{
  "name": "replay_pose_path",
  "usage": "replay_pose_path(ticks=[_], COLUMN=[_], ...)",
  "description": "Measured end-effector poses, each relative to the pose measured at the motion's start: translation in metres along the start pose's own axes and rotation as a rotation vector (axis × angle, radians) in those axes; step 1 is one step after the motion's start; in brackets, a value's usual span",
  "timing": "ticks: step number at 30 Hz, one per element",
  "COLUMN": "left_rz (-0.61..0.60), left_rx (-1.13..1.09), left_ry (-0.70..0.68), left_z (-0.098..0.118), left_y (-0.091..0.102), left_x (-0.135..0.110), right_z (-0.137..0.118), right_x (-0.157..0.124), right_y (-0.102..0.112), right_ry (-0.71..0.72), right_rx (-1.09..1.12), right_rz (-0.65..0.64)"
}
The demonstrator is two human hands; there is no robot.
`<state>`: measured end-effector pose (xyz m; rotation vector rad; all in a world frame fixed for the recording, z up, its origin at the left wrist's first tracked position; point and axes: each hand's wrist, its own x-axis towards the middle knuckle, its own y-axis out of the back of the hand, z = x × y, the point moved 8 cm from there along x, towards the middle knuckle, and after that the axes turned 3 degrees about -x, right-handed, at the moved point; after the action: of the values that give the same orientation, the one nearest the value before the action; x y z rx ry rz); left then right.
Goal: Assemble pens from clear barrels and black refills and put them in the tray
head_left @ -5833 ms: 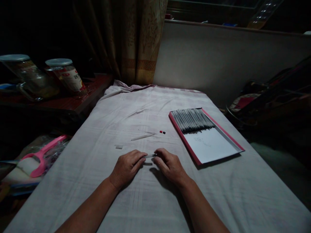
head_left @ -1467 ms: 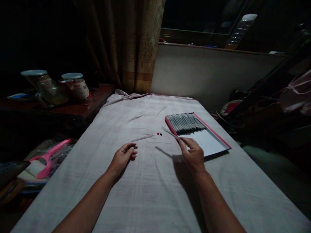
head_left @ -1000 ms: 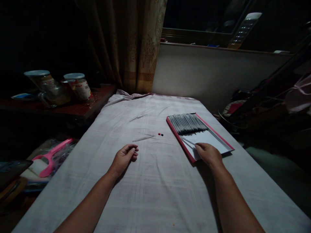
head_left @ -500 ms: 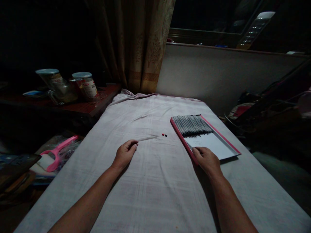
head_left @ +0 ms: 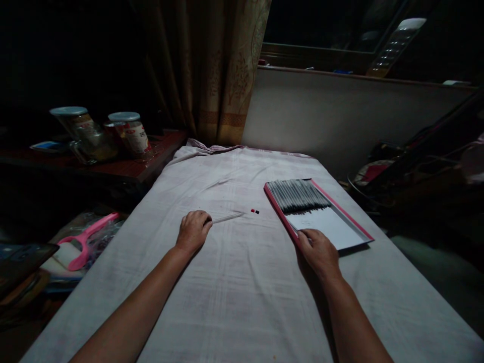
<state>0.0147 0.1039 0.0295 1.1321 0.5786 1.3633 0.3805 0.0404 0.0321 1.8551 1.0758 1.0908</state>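
My left hand [head_left: 192, 231] lies palm down on the cloth-covered table [head_left: 242, 292], its fingers curled and pinched at the near end of a thin clear pen tube [head_left: 228, 217]. Two tiny caps [head_left: 255, 211], one red and one black, lie just past the tube's far end. My right hand [head_left: 319, 249] rests on the near corner of a red-rimmed tray [head_left: 280, 212], fingers bent over its edge. A row of several black-tipped pens [head_left: 298, 194] fills the far half of the tray; the near half shows white.
Two lidded glass jars [head_left: 106, 133] stand on a dark wooden side table to the left. A pink-handled tool [head_left: 85, 237] lies lower left beside the table. A curtain [head_left: 223, 70] hangs behind, and dark clutter [head_left: 412, 161] sits to the right.
My right hand carried a pen to the tray, set it down there and drew back to the tray's near corner. My left hand moved forward to the loose clear tube.
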Motion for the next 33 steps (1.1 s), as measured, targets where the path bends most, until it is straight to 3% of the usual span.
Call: replay_pose_path(ticks=[3, 7, 12, 19, 22, 26, 33], left_rz=[0.006, 0.014, 0.026, -0.011, -0.011, 0.005, 0.011], left_rx=[-0.037, -0.081, -0.130, -0.145, -0.149, -0.145, -0.178], left_ry=[-0.010, -0.025, -0.054, -0.097, -0.093, -0.087, -0.082], left_z=[-0.001, 0.000, 0.002, 0.008, 0.008, 0.005, 0.009], left_y=[0.001, 0.001, 0.001, -0.001, -0.001, -0.001, 0.001], left_x=[-0.002, -0.004, -0.010, -0.015, -0.014, -0.015, -0.014], right_z=[-0.011, -0.047, -0.110, -0.160, -0.164, -0.155, -0.099], right_x=[-0.001, -0.005, -0.012, -0.011, -0.010, -0.009, 0.014], right_y=[0.010, 0.015, -0.024, -0.070, -0.073, -0.059, -0.010], right_ry=[0.066, 0.235, 0.439, 0.492, 0.483, 0.478, 0.153], right_rx=[0.040, 0.084, 0.079, -0.079, -0.164, -0.218, -0.326], right_rz=[0.098, 0.179, -0.011, -0.202, -0.240, -0.184, 0.073])
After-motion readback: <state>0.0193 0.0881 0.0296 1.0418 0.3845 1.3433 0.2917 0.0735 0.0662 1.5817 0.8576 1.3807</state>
